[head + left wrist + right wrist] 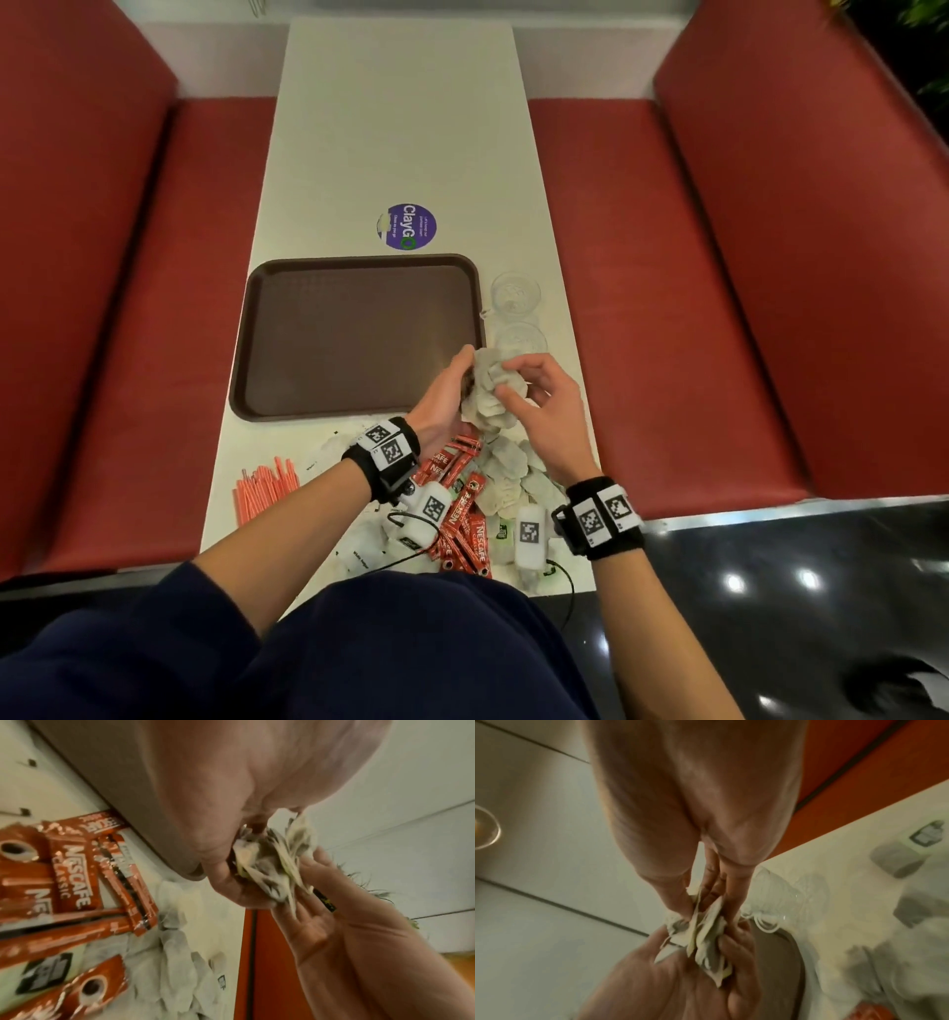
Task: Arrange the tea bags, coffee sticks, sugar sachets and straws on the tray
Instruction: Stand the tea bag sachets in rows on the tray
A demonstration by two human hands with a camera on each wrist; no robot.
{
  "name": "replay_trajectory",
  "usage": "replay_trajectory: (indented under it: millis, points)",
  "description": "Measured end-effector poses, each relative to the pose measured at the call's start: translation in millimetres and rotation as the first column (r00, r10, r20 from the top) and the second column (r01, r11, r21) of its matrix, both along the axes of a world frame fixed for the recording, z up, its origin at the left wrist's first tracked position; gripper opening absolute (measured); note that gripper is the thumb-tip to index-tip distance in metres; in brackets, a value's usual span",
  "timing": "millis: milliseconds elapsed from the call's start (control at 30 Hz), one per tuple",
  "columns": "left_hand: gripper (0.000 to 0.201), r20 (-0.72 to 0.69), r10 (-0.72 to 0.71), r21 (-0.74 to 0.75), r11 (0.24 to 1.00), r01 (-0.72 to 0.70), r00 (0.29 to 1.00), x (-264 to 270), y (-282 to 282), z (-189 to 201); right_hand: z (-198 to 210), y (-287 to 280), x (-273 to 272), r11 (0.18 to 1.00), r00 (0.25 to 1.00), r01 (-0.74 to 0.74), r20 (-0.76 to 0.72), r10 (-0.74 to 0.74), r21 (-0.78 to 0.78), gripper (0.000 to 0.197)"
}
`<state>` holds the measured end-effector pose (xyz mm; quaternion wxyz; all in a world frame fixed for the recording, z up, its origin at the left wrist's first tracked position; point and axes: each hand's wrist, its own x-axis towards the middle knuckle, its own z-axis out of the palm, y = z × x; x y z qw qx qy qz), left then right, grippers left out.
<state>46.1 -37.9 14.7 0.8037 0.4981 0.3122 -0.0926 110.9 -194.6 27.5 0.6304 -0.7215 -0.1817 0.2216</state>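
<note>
Hands: left hand [442,398] and right hand [540,406] both clutch our bunch of pale paper tea bags [490,393].
Advice: we square the bunch, then lay it flat in a corner of the brown plastic tray [267,329].

We hold both forearms forward, bare below dark blue sleeves [169,637], each wrist wrapped in a black band [382,465] with white marker tags. Our left hand [442,393] is turned palm toward the right one, fingers curled round one side of a bunch of tea bags [490,395]. Our right hand [547,406] meets it from the other side, thumb and fingertips pinching the same bunch, both raised off the worktop.
</note>
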Motion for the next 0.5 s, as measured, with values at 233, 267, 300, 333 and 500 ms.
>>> replay_trajectory:
  millis: [233, 267, 300, 333, 500]
  points:
    - [0.082, 0.045, 0.127, -0.059, 0.990, -0.124, 0.991, -15.2, 10.3, -10.8, -9.9, 37.9, -27.3, 0.975, 0.982, 0.016, 0.185, 0.026, -0.222, 0.026]
    - [0.080, 0.057, 0.126, -0.024, 0.992, -0.125, 0.990, -18.0, 14.5, -11.4, -9.6, 42.6, -29.8, 0.968, 0.976, 0.022, 0.216, 0.033, -0.248, 0.025]
    - [0.070, 0.075, 0.145, 0.037, 0.988, -0.148, 0.987, -20.9, 19.8, -13.1, -8.2, 47.3, -32.2, 0.961, 0.972, 0.019, 0.230, 0.046, -0.275, 0.025]
    - [0.053, 0.095, 0.172, 0.100, 0.978, -0.181, 0.981, -24.6, 25.2, -13.1, -5.4, 52.4, -35.0, 0.956, 0.973, 0.001, 0.220, 0.067, -0.293, 0.026]
    - [0.020, 0.129, 0.288, 0.123, 0.945, -0.304, 0.949, -42.8, 63.0, -10.0, 8.3, 81.5, -47.2, 0.930, 0.951, -0.217, 0.152, 0.270, -0.297, 0.047]
